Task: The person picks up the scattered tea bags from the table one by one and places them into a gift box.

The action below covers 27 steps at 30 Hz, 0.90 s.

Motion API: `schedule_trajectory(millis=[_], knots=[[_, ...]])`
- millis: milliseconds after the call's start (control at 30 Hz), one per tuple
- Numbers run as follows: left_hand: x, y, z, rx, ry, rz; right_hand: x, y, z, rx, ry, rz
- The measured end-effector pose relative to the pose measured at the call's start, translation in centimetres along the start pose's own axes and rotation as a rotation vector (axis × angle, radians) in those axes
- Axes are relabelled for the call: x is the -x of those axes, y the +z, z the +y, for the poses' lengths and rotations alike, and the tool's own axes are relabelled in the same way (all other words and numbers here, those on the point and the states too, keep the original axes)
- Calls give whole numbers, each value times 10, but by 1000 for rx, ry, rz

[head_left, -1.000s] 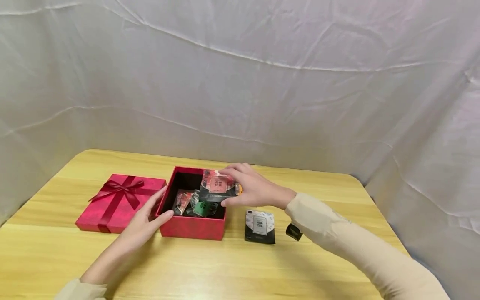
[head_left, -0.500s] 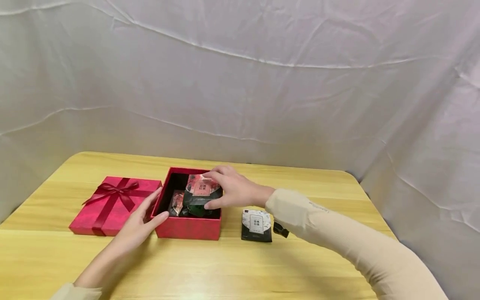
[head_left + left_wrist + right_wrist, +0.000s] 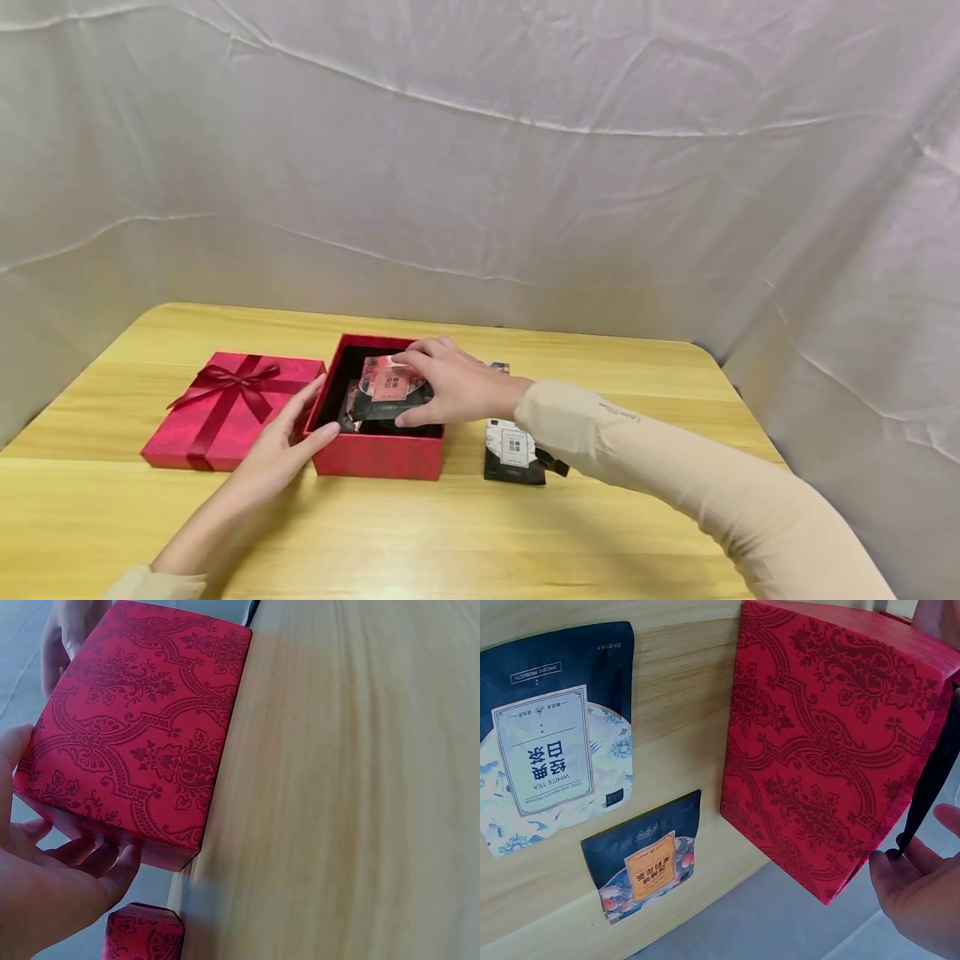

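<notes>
My right hand (image 3: 457, 387) pinches a black and red tea packet (image 3: 390, 387) between thumb and fingers, inside the mouth of the open red gift box (image 3: 378, 457). In the right wrist view that packet (image 3: 934, 769) shows as a dark edge passing below the box rim. Part of another red-patterned packet (image 3: 349, 402) peeks out under it; anything deeper is hidden. My left hand (image 3: 281, 450) rests against the box's left wall, fingers fairly straight along it and thumb at the near corner. In the left wrist view those fingertips (image 3: 124, 862) touch the patterned side.
Left of the box lies its red lid (image 3: 232, 412) with a dark red ribbon bow. On the right, a white tea packet (image 3: 513, 446) lies flat on the wooden table (image 3: 390, 542). Behind it is an orange-labelled packet (image 3: 649, 859), mostly covered by my right arm in the head view.
My right hand has moved left and down, bringing the red tea packet from above the box's right side into it, over the green-labelled packet. The left hand stays against the box.
</notes>
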State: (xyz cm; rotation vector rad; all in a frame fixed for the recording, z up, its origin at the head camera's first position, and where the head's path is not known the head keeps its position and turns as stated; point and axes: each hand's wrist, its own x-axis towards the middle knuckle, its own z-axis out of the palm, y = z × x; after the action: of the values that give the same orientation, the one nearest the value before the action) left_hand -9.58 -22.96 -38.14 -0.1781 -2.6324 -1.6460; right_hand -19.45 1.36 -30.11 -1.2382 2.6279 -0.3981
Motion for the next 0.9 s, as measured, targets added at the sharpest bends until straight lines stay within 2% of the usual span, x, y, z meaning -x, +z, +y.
schedule_trajectory(millis=[500, 900], knots=[[-2, 2, 0, 13, 14, -6, -9, -4, -3, 59, -47, 39], [-2, 4, -1, 13, 19, -8, -7, -6, -1, 59, -24, 39]])
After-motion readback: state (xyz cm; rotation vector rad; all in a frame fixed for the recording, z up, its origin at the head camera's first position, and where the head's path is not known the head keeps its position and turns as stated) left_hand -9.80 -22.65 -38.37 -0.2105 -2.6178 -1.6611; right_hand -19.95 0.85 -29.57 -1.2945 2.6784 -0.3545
